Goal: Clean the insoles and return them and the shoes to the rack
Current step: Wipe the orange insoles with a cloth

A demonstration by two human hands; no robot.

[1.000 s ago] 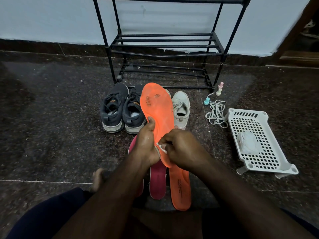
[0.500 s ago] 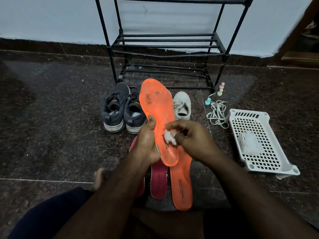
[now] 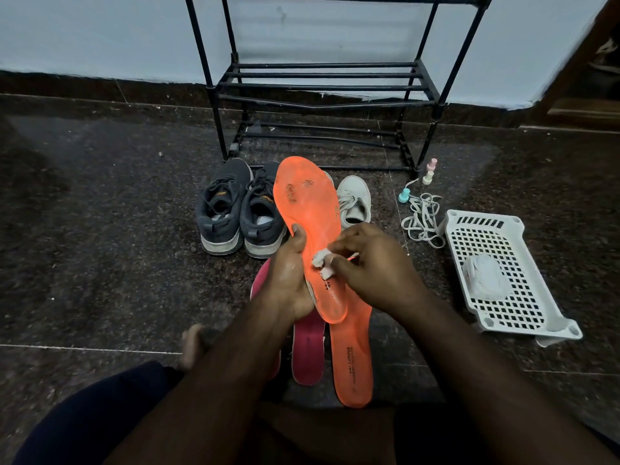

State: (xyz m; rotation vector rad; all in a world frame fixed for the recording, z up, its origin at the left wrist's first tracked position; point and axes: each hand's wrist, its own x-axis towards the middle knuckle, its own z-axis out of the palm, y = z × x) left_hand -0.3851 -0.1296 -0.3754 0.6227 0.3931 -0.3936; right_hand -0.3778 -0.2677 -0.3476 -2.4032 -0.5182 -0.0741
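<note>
My left hand (image 3: 288, 280) grips the orange insole (image 3: 310, 229) upright, just in front of the rack (image 3: 322, 85), while my right hand (image 3: 369, 263) pinches a white wipe (image 3: 320, 263) against it; I'd scrub firmly toward the stained toe, bracing underneath

Bare forearms, dark navy trousers (image 3: 94, 414)

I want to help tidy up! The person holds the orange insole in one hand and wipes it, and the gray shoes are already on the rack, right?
Not quite. The head view shows the gray shoes on the floor in front of the rack, not on it. The left hand holds the orange insole; the right hand wipes it.
</note>
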